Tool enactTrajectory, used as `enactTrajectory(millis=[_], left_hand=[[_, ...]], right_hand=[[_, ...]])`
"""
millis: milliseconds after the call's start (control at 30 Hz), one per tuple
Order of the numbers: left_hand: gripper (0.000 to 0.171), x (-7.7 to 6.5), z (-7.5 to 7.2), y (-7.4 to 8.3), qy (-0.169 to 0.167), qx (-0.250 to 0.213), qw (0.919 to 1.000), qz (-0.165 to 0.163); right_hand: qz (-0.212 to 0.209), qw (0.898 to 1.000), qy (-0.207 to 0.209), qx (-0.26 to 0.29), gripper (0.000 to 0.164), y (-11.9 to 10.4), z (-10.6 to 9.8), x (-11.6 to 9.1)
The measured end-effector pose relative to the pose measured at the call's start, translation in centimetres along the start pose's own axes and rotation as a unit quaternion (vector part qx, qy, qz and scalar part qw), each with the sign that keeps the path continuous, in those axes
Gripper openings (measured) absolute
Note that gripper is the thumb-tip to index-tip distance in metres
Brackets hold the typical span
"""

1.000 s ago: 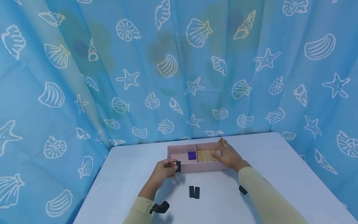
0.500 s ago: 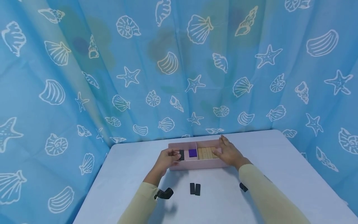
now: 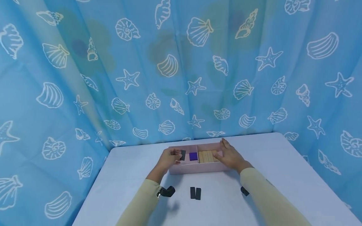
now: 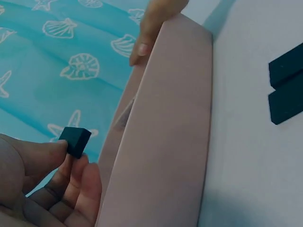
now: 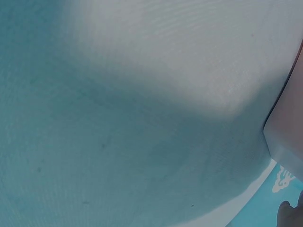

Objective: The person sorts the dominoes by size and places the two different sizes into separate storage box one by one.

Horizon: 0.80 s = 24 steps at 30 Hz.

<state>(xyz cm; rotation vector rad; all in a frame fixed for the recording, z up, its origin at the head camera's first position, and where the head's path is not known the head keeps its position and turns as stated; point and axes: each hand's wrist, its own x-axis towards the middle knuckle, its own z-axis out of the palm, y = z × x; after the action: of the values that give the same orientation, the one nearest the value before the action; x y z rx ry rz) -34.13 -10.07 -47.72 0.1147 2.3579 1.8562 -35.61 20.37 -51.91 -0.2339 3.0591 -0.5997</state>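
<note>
My left hand (image 3: 168, 158) pinches a small black block (image 4: 75, 141) between thumb and fingertips. In the head view that hand is over the left compartment of a pink divided box (image 3: 195, 169), with the block inside the box's outline. A purple block (image 3: 193, 156) lies in the same compartment, beside the divider. Light wooden blocks (image 3: 207, 156) sit in a row in the right compartment. My right hand (image 3: 231, 157) rests at the box's right end, its fingers extended along the end wall. Only a bit of a fingertip (image 5: 286, 215) shows in the right wrist view.
Two black blocks (image 3: 193, 192) lie side by side on the white table (image 3: 220, 204), in front of the box. A blue curtain (image 3: 181, 78) with white shell prints hangs right behind the table's back edge.
My left hand has carried the black block from in front of the box's front wall up and over the left compartment, where the block now tilts. The right hand has stayed at the box's end.
</note>
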Motion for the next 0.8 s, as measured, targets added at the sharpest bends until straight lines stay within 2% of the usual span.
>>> enactTrajectory(millis=[67,333,800], left_hand=[[0.021,0.5,0.1,0.1,-0.003,0.001,1.0000,-0.007],[0.023,1.7,0.8,0.5,0.006,-0.048,0.9968,-0.063],[0.026,3.7,1.2,-0.4,0.005,-0.041,0.9942,-0.099]], right_hand=[[0.002,1.000,-0.001,0.001,0.093,-0.1,0.0,-0.1],[0.000,1.000,-0.002,0.003,0.092,-0.2,-0.1,-0.1],[0.001,1.000,0.001,0.003,0.094,-0.1,0.1,0.0]])
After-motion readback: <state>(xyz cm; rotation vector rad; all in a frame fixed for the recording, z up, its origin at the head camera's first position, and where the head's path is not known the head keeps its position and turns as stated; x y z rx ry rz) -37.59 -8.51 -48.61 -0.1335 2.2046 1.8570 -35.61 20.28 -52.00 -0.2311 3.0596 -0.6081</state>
